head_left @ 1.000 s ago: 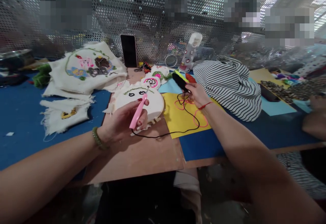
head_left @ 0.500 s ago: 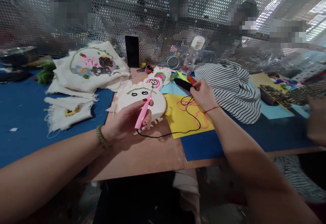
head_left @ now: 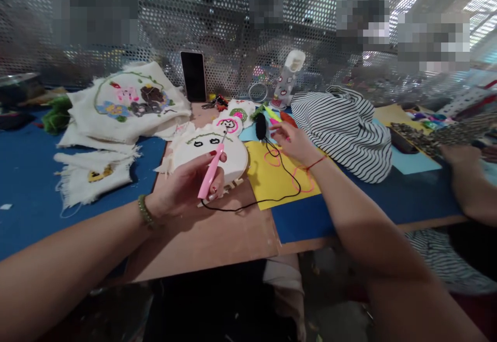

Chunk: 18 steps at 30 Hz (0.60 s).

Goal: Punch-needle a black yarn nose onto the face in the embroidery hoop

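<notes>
Since half a second ago the black yarn bundle (head_left: 261,125) turned upright in the right hand (head_left: 293,142), fingers pinched on it above yellow paper (head_left: 272,186), left hand (head_left: 186,186) closed around pink punch needle (head_left: 210,172) on embroidery hoop (head_left: 217,151), striped cloth (head_left: 345,129) right, phone (head_left: 193,76) far on the tabletop (head_left: 217,238).

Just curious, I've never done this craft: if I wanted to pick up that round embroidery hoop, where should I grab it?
Probably the embroidery hoop rim at its right edge, coming from the right: the left hand with the pink punch needle covers the near side.
</notes>
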Tool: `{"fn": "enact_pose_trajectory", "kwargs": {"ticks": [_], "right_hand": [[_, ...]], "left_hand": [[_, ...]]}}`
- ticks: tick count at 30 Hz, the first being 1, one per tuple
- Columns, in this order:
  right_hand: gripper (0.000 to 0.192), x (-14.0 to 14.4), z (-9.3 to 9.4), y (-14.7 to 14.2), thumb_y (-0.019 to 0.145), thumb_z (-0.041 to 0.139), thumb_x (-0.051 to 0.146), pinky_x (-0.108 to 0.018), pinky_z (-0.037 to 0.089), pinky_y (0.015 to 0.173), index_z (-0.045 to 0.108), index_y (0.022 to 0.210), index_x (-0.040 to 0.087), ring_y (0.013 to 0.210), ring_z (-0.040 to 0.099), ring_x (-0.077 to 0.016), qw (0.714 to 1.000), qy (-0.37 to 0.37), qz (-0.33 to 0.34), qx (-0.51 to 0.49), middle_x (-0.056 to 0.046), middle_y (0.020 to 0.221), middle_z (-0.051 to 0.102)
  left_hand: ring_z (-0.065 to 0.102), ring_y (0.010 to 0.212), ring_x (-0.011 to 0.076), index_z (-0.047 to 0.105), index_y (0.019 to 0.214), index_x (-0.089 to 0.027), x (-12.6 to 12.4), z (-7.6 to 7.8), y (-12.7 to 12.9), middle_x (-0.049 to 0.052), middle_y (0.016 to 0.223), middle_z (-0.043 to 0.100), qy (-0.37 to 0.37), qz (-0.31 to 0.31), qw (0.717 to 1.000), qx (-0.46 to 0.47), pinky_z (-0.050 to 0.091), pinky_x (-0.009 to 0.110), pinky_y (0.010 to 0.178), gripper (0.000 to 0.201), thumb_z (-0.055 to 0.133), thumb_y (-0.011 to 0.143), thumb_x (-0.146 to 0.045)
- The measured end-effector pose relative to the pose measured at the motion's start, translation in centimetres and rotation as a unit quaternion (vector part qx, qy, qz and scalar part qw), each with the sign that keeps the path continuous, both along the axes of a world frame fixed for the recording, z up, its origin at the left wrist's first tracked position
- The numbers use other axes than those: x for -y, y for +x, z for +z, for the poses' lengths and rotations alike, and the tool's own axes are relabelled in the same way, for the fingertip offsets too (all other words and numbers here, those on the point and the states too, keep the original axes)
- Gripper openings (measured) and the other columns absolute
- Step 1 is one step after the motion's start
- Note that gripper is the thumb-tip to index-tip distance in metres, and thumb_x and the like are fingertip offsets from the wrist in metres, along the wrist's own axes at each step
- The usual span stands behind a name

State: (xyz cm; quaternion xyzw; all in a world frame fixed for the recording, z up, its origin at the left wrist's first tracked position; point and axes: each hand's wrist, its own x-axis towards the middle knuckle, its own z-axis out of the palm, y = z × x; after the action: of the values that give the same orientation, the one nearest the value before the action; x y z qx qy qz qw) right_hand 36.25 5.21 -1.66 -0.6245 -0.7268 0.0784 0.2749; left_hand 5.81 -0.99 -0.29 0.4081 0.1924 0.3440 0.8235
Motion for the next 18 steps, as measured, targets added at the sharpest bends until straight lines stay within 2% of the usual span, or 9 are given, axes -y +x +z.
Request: {"fn": "enact_pose_trajectory", "kwargs": {"ticks": [2, 4, 7, 10, 13, 16, 18], "right_hand": [[0.03, 0.1, 0.7, 1.7, 0.092, 0.051, 0.032, -0.038, 0.056, 0.08, 0.068, 0.115, 0.021, 0.086, 0.071, -0.0226, 0.998, 0.025, 0.008, -0.051, -0.008, 0.1, 0.076], [0.026, 0.2, 1.4, 3.7, 0.09, 0.051, 0.027, -0.035, 0.055, 0.074, 0.07, 0.106, 0.018, 0.078, 0.07, -0.0211, 0.997, 0.03, -0.016, -0.066, -0.008, 0.089, 0.076], [0.024, 0.2, 2.1, 5.6, 0.088, 0.052, 0.022, -0.032, 0.053, 0.07, 0.072, 0.098, 0.015, 0.072, 0.07, -0.0191, 0.998, -0.056, -0.018, 0.015, -0.008, 0.082, 0.075], [0.021, -0.1, 1.9, 5.3, 0.084, 0.06, 0.022, -0.03, 0.052, 0.076, 0.075, 0.099, 0.018, 0.079, 0.071, -0.0188, 0.985, -0.135, 0.023, 0.101, -0.007, 0.092, 0.078], [0.019, -0.5, 1.0, 4.0, 0.078, 0.071, 0.025, -0.03, 0.05, 0.078, 0.076, 0.095, 0.02, 0.089, 0.07, -0.0223, 0.978, -0.156, 0.035, 0.134, -0.007, 0.098, 0.078], [0.003, -0.6, 0.4, 3.2, 0.076, 0.071, 0.023, -0.03, 0.048, 0.073, 0.073, 0.077, 0.021, 0.084, 0.069, -0.0229, 0.973, -0.169, 0.023, 0.157, -0.006, 0.085, 0.077], [0.009, -0.3, 0.8, 3.5, 0.073, 0.07, 0.017, -0.029, 0.046, 0.067, 0.067, 0.066, 0.021, 0.075, 0.067, -0.0208, 0.972, -0.173, 0.012, 0.157, -0.005, 0.073, 0.074]], "left_hand": [[0.054, 0.042, 0.0102, 0.067, 0.093, -0.016, -0.1, 0.1, 0.0, -0.001, 0.05, 0.059, 0.003, -0.001, 1.0, -0.009, 0.047, 0.018, 0.046, 0.018, 0.054, 0.098, -0.028], [0.055, 0.042, 0.0105, 0.067, 0.093, -0.016, -0.2, 0.0, -0.1, -0.001, 0.05, 0.058, 0.002, -0.003, 1.0, -0.013, 0.047, 0.018, 0.046, 0.019, 0.054, 0.098, -0.028], [0.054, 0.042, 0.0103, 0.067, 0.092, -0.016, -0.3, 0.1, -0.1, -0.001, 0.049, 0.057, -0.003, 0.0, 1.0, -0.015, 0.047, 0.018, 0.046, 0.019, 0.054, 0.098, -0.028], [0.053, 0.042, 0.0103, 0.068, 0.091, -0.016, -0.3, 0.2, 0.0, -0.001, 0.048, 0.057, -0.009, 0.007, 1.0, -0.022, 0.047, 0.018, 0.045, 0.019, 0.054, 0.098, -0.027], [0.053, 0.042, 0.0106, 0.068, 0.09, -0.016, -0.2, 0.3, 0.0, -0.001, 0.048, 0.056, -0.01, 0.015, 0.999, -0.029, 0.047, 0.018, 0.045, 0.02, 0.053, 0.098, -0.026], [0.053, 0.041, 0.0103, 0.069, 0.09, -0.015, -0.2, 0.2, 0.0, -0.001, 0.048, 0.056, -0.01, 0.016, 0.999, -0.029, 0.047, 0.018, 0.044, 0.021, 0.052, 0.098, -0.026], [0.052, 0.041, 0.0101, 0.068, 0.089, -0.016, -0.2, 0.2, 0.0, -0.001, 0.048, 0.056, -0.01, 0.014, 1.0, -0.024, 0.045, 0.018, 0.043, 0.021, 0.053, 0.098, -0.027]]}}
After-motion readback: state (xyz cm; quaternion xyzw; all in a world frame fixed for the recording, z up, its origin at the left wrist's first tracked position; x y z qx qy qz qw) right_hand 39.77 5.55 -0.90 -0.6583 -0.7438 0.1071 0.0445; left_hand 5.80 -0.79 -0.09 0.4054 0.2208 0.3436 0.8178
